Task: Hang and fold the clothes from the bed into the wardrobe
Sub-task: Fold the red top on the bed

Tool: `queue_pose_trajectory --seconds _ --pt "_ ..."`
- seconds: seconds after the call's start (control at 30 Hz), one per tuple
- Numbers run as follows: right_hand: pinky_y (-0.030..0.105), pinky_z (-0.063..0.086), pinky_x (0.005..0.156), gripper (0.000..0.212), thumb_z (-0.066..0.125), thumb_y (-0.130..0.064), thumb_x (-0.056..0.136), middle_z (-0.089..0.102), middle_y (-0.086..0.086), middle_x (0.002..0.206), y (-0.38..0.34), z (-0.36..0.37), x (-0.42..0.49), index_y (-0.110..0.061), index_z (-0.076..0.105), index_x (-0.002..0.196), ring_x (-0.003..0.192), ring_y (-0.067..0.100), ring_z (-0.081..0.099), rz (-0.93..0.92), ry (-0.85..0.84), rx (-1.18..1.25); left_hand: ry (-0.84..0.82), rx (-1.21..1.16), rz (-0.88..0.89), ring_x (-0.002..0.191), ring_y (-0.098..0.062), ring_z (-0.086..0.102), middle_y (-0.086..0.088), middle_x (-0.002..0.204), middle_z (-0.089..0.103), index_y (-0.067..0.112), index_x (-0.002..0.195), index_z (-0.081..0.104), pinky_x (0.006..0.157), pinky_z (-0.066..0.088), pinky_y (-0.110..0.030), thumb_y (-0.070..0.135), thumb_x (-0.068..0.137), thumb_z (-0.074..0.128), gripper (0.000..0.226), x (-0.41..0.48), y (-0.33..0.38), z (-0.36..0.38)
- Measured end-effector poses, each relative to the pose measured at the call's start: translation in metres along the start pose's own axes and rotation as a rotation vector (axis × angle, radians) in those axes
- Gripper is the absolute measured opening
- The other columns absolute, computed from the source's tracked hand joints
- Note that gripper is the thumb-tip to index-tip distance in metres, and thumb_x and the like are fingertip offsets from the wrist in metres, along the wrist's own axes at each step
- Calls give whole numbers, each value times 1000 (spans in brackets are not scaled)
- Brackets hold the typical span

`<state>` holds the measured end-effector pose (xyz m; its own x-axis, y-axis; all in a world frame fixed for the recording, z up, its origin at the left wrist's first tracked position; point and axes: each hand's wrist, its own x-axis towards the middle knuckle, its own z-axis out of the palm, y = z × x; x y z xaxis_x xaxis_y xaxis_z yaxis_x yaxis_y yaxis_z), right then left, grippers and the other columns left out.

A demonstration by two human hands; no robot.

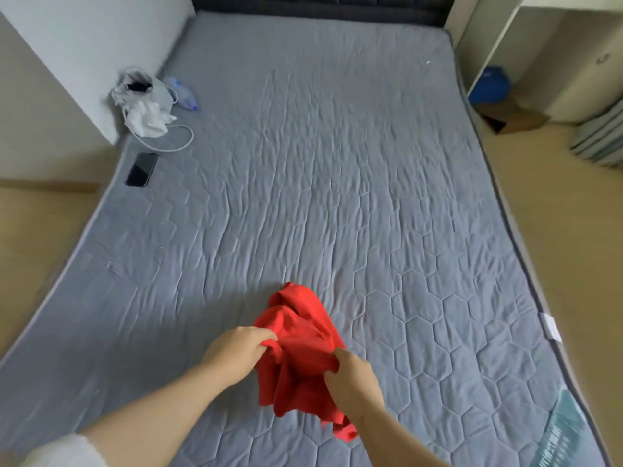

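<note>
The red garment (300,352) is bunched at six o'clock on the bed (337,180). Find its shoulders or hem and shake it flat before you fold. Your left hand (237,352) pinches its nine o'clock edge; your right hand (354,379) grips a fold at three o'clock
</note>
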<state>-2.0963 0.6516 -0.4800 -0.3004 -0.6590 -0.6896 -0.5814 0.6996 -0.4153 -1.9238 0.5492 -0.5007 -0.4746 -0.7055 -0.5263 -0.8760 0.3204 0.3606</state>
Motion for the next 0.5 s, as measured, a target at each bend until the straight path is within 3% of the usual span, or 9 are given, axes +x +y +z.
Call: queue_pose_trajectory --seconds 0.1,0.17,0.3,0.4,0.5 --pt "29 44 76 22 45 -15 83 63 8 111 -22 -22 -25 -17 57 102 104 29 58 -30 102 12 112 -198 -82 104 -24 60 -4 112 67 21 110 65 85 45 -31 9 90 47 29 -18 11 -39" --pt "29 42 72 21 44 -16 84 64 7 107 -41 -38 -39 -18 57 100 101 28 59 -55 166 63 215 -338 -170 102 -28 59 -12 111 66 11 112 62 83 42 -29 5 91 45 28 -26 20 -64" --pt "29 42 68 13 42 -15 84 65 7 97 -77 -74 -61 -19 55 85 91 28 60 -109 295 172 326 -389 -193 104 -30 57 -14 112 64 9 113 60 84 42 -32 7 93 43 27 -45 37 -105" --pt "30 46 68 20 43 -15 85 65 2 90 -98 -103 -78 -19 63 91 84 23 59 -183 406 274 516 -481 -222 104 -31 56 -17 112 63 5 110 61 78 39 -31 11 95 43 24 -56 47 -143" --pt "29 48 63 20 44 -14 86 64 -3 79 -117 -135 -95 -23 62 81 74 18 60 -272 518 398 705 -570 -255 106 -33 55 -18 114 62 5 111 61 80 39 -32 16 95 45 25 -67 56 -187"
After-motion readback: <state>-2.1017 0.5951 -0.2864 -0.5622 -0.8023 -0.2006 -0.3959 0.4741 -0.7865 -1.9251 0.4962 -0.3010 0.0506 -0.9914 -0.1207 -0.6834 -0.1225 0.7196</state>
